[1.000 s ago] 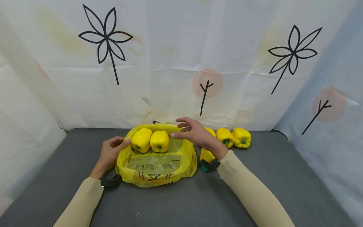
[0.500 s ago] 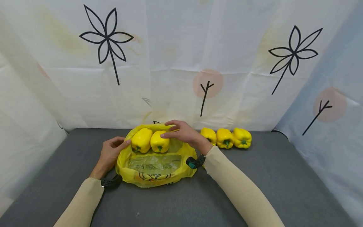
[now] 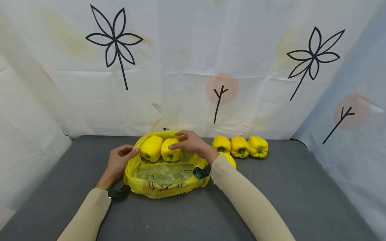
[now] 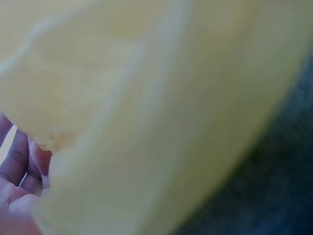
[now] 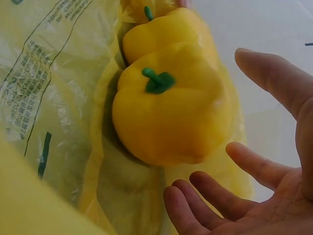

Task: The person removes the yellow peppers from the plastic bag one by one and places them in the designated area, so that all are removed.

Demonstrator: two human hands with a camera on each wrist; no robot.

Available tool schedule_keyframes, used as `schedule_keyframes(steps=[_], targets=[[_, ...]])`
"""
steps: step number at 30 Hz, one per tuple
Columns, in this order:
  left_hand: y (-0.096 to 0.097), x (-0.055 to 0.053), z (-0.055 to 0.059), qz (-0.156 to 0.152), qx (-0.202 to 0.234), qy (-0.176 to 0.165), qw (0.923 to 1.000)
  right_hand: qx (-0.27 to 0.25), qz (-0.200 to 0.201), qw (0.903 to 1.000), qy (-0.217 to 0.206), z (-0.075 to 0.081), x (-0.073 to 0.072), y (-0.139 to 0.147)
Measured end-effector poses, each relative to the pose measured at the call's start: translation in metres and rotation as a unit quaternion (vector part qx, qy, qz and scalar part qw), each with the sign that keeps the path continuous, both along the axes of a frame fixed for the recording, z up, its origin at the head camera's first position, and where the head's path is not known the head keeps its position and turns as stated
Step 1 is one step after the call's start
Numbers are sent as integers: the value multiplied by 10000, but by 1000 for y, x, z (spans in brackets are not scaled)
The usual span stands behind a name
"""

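Note:
My left hand (image 3: 119, 160) grips the left rim of a yellow plastic bag (image 3: 164, 191), thumb over the edge. In the left wrist view the blurred bag (image 4: 161, 117) covers most of that hand, leaving some fingers (image 4: 17, 156) at the lower left. Inside the bag two yellow bell peppers, the left one (image 3: 150, 148) and the right one (image 3: 170, 153), lie side by side with green stems toward me. Spread and holding nothing, my right hand (image 3: 193, 144) reaches over the bag's right side, and its fingers stand close around the nearer pepper (image 5: 166, 112) in the right wrist view.
Right of the bag, three yellow bell peppers (image 3: 239, 146) stand in a row on the grey table (image 3: 301, 187). Another pepper (image 3: 230, 160) is partly hidden behind my right sleeve. A white patterned cloth (image 3: 181, 60) hangs along the table's back edge.
My right hand has moved left and slightly down, over the bag to the right-hand pepper inside it. The left hand keeps its grip on the rim.

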State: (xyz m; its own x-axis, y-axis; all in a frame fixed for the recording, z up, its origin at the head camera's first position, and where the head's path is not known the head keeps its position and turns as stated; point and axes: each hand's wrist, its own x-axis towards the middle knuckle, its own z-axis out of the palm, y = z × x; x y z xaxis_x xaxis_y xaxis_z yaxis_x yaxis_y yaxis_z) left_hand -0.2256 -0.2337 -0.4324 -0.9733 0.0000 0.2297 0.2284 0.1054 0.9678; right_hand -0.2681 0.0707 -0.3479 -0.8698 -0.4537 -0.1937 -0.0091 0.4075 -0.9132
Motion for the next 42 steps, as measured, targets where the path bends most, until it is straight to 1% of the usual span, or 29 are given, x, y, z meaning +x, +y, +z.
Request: schedule_keyframes(steps=[7,16,25,31,36,42], targets=[[0,0,0,9,50,-14,10000,136,-128,9998,76,-9,-2,-4],[0,-1,-1,24,-23,7,10000,11,-143,9999,16,-15,0,-7],[0,0,-1,-1,25,39,10000,-59,-189,9997,114,-19,4,-8],[0,0,-1,30,-15,30,10000,-45,-182,9996,225,-18,7,-6],[2,1,2,66,5,-21,10000,-31,-185,9993,311,-13,11,-4],[3,2,4,61,18,-44,10000,-280,-86,9991,305,-7,17,-2]])
